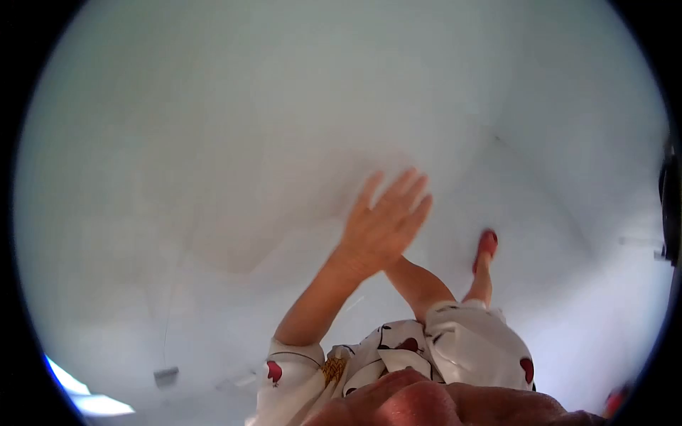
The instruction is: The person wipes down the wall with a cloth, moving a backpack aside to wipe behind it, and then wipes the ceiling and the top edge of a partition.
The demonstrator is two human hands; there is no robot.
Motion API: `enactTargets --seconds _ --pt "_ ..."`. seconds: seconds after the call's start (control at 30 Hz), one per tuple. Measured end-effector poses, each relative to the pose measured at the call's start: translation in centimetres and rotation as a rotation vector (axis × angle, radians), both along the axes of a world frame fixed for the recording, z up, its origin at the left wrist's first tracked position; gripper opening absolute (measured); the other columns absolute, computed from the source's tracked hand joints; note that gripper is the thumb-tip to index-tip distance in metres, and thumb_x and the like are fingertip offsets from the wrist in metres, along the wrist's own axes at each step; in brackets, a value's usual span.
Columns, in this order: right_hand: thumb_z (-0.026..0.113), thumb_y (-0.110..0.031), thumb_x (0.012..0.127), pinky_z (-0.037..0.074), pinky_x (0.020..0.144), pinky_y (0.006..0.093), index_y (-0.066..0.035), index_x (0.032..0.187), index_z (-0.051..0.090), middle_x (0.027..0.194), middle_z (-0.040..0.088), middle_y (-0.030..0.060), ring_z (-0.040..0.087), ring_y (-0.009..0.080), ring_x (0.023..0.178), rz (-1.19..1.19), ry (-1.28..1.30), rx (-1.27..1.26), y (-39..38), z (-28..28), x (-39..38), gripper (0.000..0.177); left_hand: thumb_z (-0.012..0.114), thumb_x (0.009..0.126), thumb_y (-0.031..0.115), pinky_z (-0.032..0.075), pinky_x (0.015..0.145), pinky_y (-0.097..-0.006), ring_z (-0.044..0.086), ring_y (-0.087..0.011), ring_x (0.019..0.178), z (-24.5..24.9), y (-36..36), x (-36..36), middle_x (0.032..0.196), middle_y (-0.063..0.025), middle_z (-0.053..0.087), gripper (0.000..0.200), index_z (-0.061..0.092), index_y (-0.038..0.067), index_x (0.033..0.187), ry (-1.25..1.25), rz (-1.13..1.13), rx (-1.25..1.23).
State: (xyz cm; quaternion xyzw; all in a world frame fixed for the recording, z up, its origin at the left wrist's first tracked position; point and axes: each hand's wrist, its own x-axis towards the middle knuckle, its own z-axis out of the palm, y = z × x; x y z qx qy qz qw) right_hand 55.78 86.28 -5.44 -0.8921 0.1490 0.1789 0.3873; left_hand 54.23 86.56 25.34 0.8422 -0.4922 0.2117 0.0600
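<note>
Pale surface (pixel 249 128) filling most of the view, behind the left hand (pixel 387 224). Grip there open wide, fingers spread and slightly blurred, nothing visible held; contact with the surface impossible to tell. Right forearm (pixel 420 285) partly behind, right hand hidden, grip impossible to tell. Red shoe (pixel 486 245) farther right.

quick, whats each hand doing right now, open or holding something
Left hand: open, fingers apart, nothing visible in it.
Right hand: hidden behind the left, so its state can't be told.
</note>
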Motion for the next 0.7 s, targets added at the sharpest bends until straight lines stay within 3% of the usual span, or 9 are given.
enactTargets --seconds 0.07,0.17,0.3,0.33,0.37,0.43,0.53,0.57,0.7 --pt "0.046 -0.028 0.096 0.034 0.094 0.0419 -0.009 0.097 0.057 0.099 0.052 0.0054 0.046 0.0265 0.102 -0.016 -0.164 0.244 1.5 2.0 -3.4 0.022 0.069 0.081 0.015 0.038 0.11 -0.0521 0.054 -0.0287 0.129 0.1 4.8 -3.8 0.134 -0.0117 0.061 0.034 0.066 0.008 0.114 0.015 0.067 -0.067" --pt "0.048 -0.028 0.094 0.034 0.096 0.0438 -0.009 0.098 0.059 0.101 0.053 0.0061 0.045 0.0281 0.106 0.076 -0.37 0.239 2.9 5.8 -6.8 0.023 0.069 0.083 0.016 0.033 0.113 -0.0514 0.049 -0.0287 0.134 0.0 12.6 -8.4 0.142 -0.009 0.055 0.038 0.064 0.01 0.12 0.055 0.237 -0.053" --pt "0.05 -0.029 0.093 0.033 0.099 0.0463 -0.008 0.101 0.06 0.105 0.055 0.0072 0.045 0.0301 0.11 0.216 -0.685 0.256 4.5 14.1 -8.1 0.024 0.067 0.083 0.01 0.034 0.114 -0.0495 0.047 -0.0281 0.136 1.8 16.4 -12.9 0.144 -0.0086 0.053 0.039 0.064 0.01 0.122 0.028 0.354 -0.151" --pt "0.05 -0.029 0.092 0.032 0.099 0.0469 -0.008 0.101 0.061 0.106 0.055 0.0075 0.045 0.0307 0.111 0.233 -0.766 0.227 8.0 11.8 -11.8 0.025 0.067 0.083 0.009 0.033 0.114 -0.0493 0.047 -0.0281 0.137 -3.2 22.5 -17.9 0.145 -0.0087 0.052 0.04 0.064 0.01 0.123 -0.003 0.308 -0.184" --pt "0.051 -0.029 0.092 0.032 0.1 0.0476 -0.008 0.102 0.061 0.107 0.056 0.0077 0.045 0.0312 0.112 0.26 -0.84 0.219 10.6 12.2 -13.7 0.025 0.067 0.083 0.008 0.033 0.114 -0.0491 0.046 -0.028 0.137 -4.9 25.9 -22.2 0.146 -0.0087 0.051 0.041 0.064 0.01 0.123 -0.017 0.325 -0.194" --pt "0.052 -0.029 0.091 0.032 0.102 0.0488 -0.008 0.103 0.062 0.109 0.056 0.0083 0.045 0.0322 0.114 0.314 -1.001 0.199 13.4 15.8 -15.5 0.026 0.067 0.082 0.008 0.033 0.114 -0.0499 0.045 -0.0302 0.137 -3.8 28.5 -24.9 0.147 -0.0094 0.05 0.045 0.062 0.011 0.126 -0.092 0.325 -0.265" --pt "0.053 -0.029 0.09 0.031 0.104 0.0507 -0.007 0.105 0.063 0.112 0.058 0.0091 0.045 0.0338 0.117 0.376 -1.265 0.181 15.4 24.4 -14.9 0.028 0.068 0.082 0.009 0.033 0.113 -0.0521 0.044 -0.0337 0.138 -1.8 31.7 -27.3 0.148 -0.0105 0.048 0.051 0.059 0.012 0.132 -0.194 0.376 -0.334" --pt "0.054 -0.029 0.089 0.03 0.104 0.0513 -0.007 0.105 0.063 0.113 0.058 0.0093 0.045 0.0343 0.118 0.4 -1.326 0.182 12.1 30.6 -10.4 0.029 0.068 0.082 0.01 0.032 0.113 -0.0531 0.044 -0.0349 0.138 5.7 25.6 -20.9 0.149 -0.0109 0.048 0.053 0.058 0.012 0.134 -0.194 0.434 -0.364" --pt "0.056 -0.029 0.088 0.029 0.107 0.0538 -0.006 0.107 0.065 0.117 0.06 0.0104 0.045 0.0363 0.123 0.39 -1.735 0.144 12.3 42.6 -7.3 0.032 0.068 0.083 0.011 0.032 0.112 -0.0548 0.043 -0.0375 0.139 12.9 24.2 -18.6 0.15 -0.0137 0.046 0.056 0.055 0.01 0.138 -0.42 0.425 -0.461"
